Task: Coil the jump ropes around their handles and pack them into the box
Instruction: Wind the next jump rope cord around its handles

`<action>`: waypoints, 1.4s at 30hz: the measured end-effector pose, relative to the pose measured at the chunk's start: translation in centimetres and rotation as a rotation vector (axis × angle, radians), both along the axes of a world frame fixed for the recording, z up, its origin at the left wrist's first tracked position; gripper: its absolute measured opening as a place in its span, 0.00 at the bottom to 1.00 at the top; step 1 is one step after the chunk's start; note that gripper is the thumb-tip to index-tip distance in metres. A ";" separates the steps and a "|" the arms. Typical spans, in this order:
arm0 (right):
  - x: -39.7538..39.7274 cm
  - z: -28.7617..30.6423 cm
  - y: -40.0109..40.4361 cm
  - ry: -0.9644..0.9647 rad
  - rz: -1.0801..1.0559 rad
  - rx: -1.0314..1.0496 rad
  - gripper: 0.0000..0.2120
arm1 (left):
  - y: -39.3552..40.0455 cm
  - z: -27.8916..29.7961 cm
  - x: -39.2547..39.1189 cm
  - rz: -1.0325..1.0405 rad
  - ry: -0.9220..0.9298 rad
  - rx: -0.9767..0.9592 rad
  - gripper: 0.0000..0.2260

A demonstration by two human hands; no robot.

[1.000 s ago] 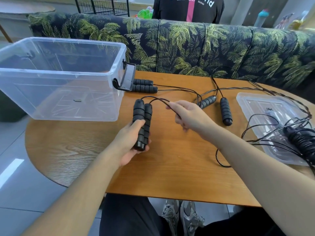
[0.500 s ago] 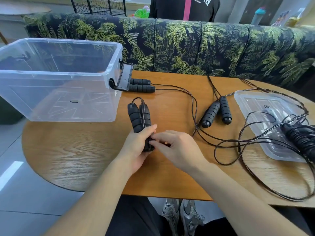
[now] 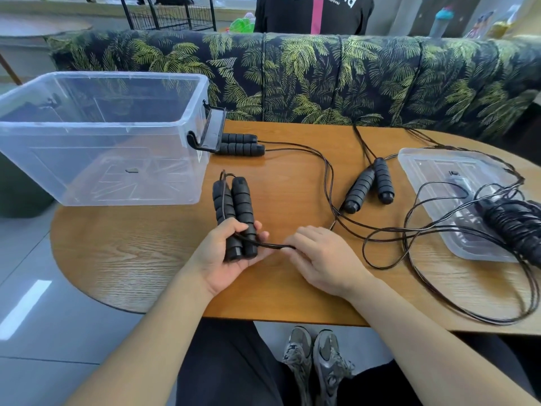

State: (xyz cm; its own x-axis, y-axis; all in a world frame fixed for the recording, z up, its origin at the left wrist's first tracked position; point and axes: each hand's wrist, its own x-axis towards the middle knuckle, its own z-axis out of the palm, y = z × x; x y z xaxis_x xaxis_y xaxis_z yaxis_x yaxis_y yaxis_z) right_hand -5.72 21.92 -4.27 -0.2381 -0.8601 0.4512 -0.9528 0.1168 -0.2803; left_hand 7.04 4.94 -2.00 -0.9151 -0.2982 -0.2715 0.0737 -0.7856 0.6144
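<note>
Left hand [image 3: 223, 253]: palm up, low over the table [image 3: 152, 259] near its front edge. Fingers and thumb curled round the lower ends of a handle pair [image 3: 234, 212], two black ribbed grips side by side, upper ends pointing away toward the box [image 3: 96, 136]. Thumb lies across the front of the grips.

Right hand [image 3: 319, 256]: just right of the left, back of hand up, fingers bent down. Fingertips pinch the cord [image 3: 269, 245] where it leaves the bottom of the held grips; the short stretch between the two hands runs nearly level. One strand of cord also runs up along the left grip and loops over its top end.

Beyond the right hand, loose cord [image 3: 386, 230] trails right in wide loops across the table and over the lid [image 3: 433, 162].

Box: clear plastic, open, at the table's left side, overhanging the edge. A small dark speck on its floor; no ropes inside. Black latch [image 3: 212, 133] hangs on its right end.

Second pair [image 3: 241, 145]: lying flat just right of the latch, cords leading right.
Third pair [image 3: 369, 186]: mid-table, splayed in a narrow V, well apart from both hands.
Wound rope [image 3: 515, 227]: dark bundle on the lid's right part, at the frame's edge.

Sofa [image 3: 322, 74] with palm print behind the table.
</note>
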 end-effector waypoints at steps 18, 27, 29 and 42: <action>-0.3 1.5 0.5 -0.009 0.038 0.112 0.21 | -0.1 2.1 3.6 -0.285 -0.089 -0.243 0.32; 0.3 2.7 0.6 -0.442 0.053 0.187 0.17 | 0.5 3.6 3.5 -0.486 -0.162 -0.308 0.26; -0.2 2.5 1.1 -0.435 0.041 0.224 0.18 | 0.4 3.4 3.4 -0.484 -0.115 -0.275 0.25; 0.0 1.7 -1.3 -0.504 0.051 -0.032 0.18 | 1.2 3.6 -0.3 -0.234 -0.174 -0.112 0.19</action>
